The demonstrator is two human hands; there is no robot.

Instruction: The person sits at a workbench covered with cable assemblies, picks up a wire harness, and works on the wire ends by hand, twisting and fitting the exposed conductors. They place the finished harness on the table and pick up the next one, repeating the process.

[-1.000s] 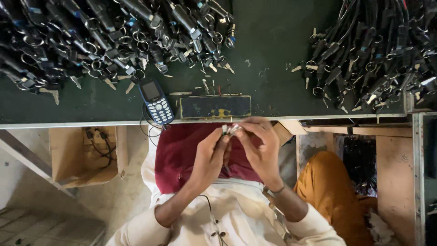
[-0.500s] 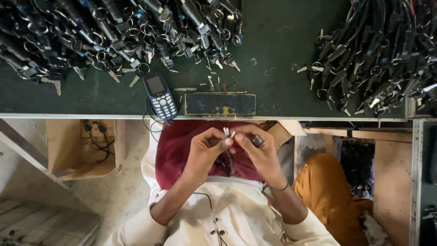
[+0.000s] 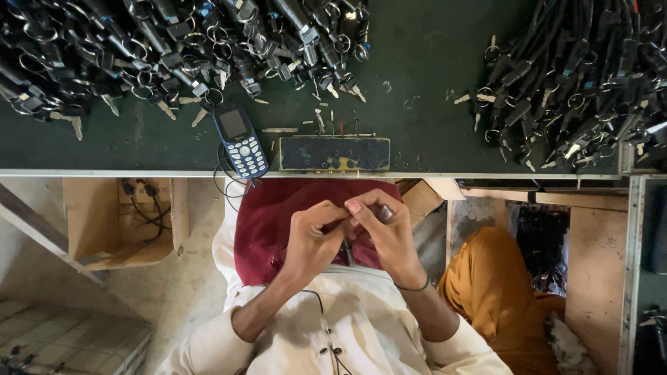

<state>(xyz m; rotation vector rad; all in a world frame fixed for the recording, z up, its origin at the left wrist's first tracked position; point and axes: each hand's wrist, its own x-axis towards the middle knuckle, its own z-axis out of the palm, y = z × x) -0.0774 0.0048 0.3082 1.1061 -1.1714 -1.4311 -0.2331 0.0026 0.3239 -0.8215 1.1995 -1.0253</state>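
while clenched over the lap, both hands' fingers [image 3: 361, 208] on one small key part [image 3: 383, 213]

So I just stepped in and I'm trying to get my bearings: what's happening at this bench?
A person sits at a dark green table with both hands together over their lap. The left hand and right hand pinch one small metal part between the fingertips; what it is, is too small to tell. On the table lie two big heaps of black-handled keys on rings, one at the left and one at the right. A blue keypad phone and a dark rectangular block sit at the near edge.
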